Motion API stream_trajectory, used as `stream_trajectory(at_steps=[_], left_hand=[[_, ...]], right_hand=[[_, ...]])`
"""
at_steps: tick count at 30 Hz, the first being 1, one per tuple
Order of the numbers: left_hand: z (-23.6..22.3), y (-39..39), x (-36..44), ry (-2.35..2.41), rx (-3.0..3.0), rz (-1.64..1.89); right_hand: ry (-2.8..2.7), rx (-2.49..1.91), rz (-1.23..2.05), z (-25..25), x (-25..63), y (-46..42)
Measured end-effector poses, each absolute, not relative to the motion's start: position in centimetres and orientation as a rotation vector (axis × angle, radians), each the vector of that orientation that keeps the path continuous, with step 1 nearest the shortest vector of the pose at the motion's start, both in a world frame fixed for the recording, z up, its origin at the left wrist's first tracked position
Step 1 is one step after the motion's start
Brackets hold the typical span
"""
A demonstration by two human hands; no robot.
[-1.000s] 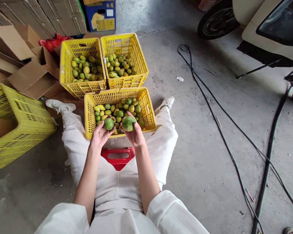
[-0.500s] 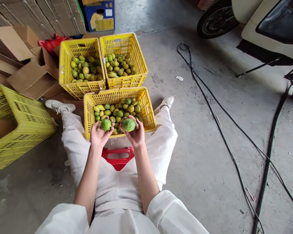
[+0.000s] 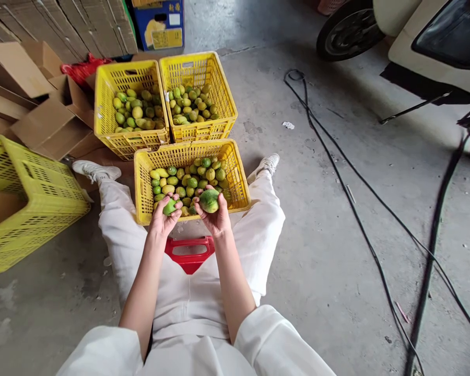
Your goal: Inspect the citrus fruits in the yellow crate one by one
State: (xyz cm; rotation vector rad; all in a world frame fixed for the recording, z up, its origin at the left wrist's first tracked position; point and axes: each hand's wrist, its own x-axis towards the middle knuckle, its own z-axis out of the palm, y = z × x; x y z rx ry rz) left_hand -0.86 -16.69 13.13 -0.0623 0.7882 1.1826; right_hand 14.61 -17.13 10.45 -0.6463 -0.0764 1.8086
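My left hand [image 3: 161,221] is closed round a small green lemon-like fruit [image 3: 169,208], its fingers covering part of the skin. In my right hand [image 3: 218,221] is a larger green lemon-like fruit [image 3: 209,200] with a yellowish patch toward its lower side, gripped between thumb and fingers. Both hands are above the front edge of the near yellow crate [image 3: 140,180], between my legs. Many loose green and yellow fruits [image 3: 192,183] lie inside that crate.
Behind stand two more yellow crates, one at left [image 3: 102,107] and one at right [image 3: 227,99], both with similar fruit. A yellow-green crate [image 3: 43,209] and cardboard boxes [image 3: 43,128] are at left. A red stool [image 3: 190,256] is under me. Black cables [image 3: 348,203] cross the floor beside a vehicle [image 3: 426,57].
Both fruits have been turned in my hands. My left fingers now cover more of the smaller one; the larger one shows a yellowish patch. The crates have not moved.
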Motion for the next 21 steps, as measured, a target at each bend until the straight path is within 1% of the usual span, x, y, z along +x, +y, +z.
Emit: stream_trajectory(at_steps=[4, 8, 13, 17, 21], left_hand=[[13.6, -16.6, -0.9, 0.839, -0.064, 1.144], [14.2, -16.7, -0.9, 0.833, 0.054, 1.158], [13.8, -17.0, -1.0, 0.797, 0.181, 1.112], [13.4, -17.2, -1.2, 0.775, 0.157, 1.011], [13.5, -17.0, -1.2, 0.822, 0.073, 1.022]], right_hand=[[-0.127, -0.682, 1.772, 10.4, 14.6, -17.0], [-0.149, -0.648, 1.766, 11.3, 14.8, -16.9], [-0.201, -0.61, 1.778, 11.6, 14.8, -17.0], [-0.166, -0.612, 1.777, 11.0, 14.5, -17.1], [-0.113, -0.55, 1.829, 11.0, 14.8, -17.0]])
